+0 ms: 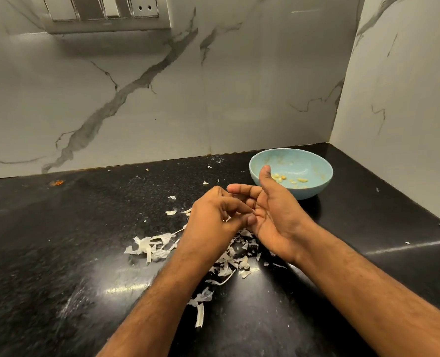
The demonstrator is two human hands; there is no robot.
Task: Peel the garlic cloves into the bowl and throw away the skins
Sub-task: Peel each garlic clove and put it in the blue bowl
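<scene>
Black speckled counter (59,253) fills the lower half of the view, glossy, with light glare at 6 o'clock and fine white dust across it. Nearest, two bare forearms come in from 5 and 6 o'clock and meet at centre. Under and around them lie the skins (152,247): a strip at 6 o'clock, a loose heap below the wrists, a curled clump toward 8 o'clock, small flakes scattered farther out.

At centre the left hand (211,217) is turned back up, fingers curled, its tips pinching at something small against the other palm; whether that is a clove or a bit of skin cannot be told. The right hand (270,212) is held palm up and relaxed, thumb raised, fingers bent loosely over toward the left hand, touching it.

Just beyond the right thumb, at 2 o'clock, sits the bowl (317,161), pale blue, on the counter near the corner. Inside lie a few peeled cloves (302,180), yellowish, on its bottom.

Behind, white marble walls (162,99) with grey veins meet in a corner at 2 o'clock; a switch plate (105,11) hangs at 11 o'clock.
</scene>
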